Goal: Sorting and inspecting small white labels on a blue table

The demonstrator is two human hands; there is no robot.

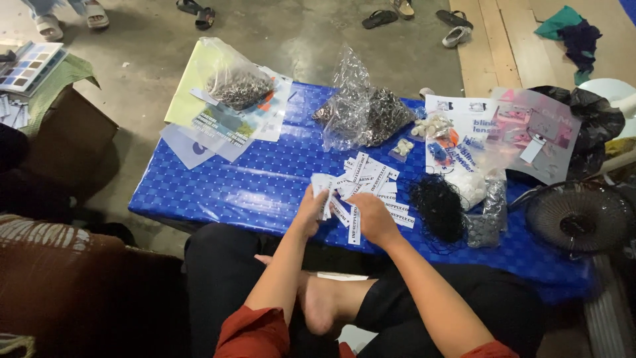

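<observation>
Sorting step. Left hand pinches a white paper tag; right hand curls, fingers pressed on the loose tag pile on the blue bench. Black string bundle lies right of the right hand. Next pick needs one tag separated cleanly.

I see both of my bare forearms reaching forward from red sleeves pushed up near the elbows, converging as they go. My left hand is curled, fingers bent in a pinch, knuckles up. My right hand sits just beside it, palm down, fingers folded. The two hands nearly touch.
</observation>
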